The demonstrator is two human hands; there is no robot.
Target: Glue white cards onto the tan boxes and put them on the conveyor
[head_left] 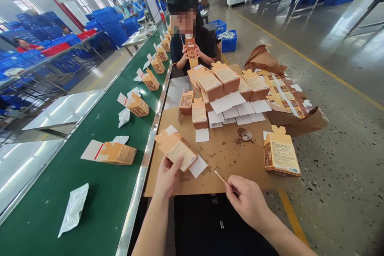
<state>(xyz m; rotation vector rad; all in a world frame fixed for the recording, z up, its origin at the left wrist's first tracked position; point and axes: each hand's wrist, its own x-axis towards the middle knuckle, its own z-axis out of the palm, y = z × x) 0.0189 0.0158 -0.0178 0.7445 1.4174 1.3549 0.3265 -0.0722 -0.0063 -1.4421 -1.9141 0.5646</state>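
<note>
My left hand (169, 174) is closed on a brown and cream carton (179, 153), its thumb over the printed side. The carton lies tilted above the cardboard sheet (162, 184), with flaps showing at both ends. Between the thumb and fingers of my right hand (244, 196) is a cotton swab (219, 176), its white tip pointing up and left toward the carton. A small clear dish (246, 136) sits on the cardboard beyond my right hand, with dark wet spots around it. Another carton (282, 153) stands at the right edge.
Stacked cartons (211, 84) with white flaps fill the back of the table. Left runs a green conveyor (99, 196) carrying open cartons (120, 153) and silvery pouches (73, 209). Facing me, a person (207, 40) holds a carton. Brown paper (312, 126) wraps more cartons at right.
</note>
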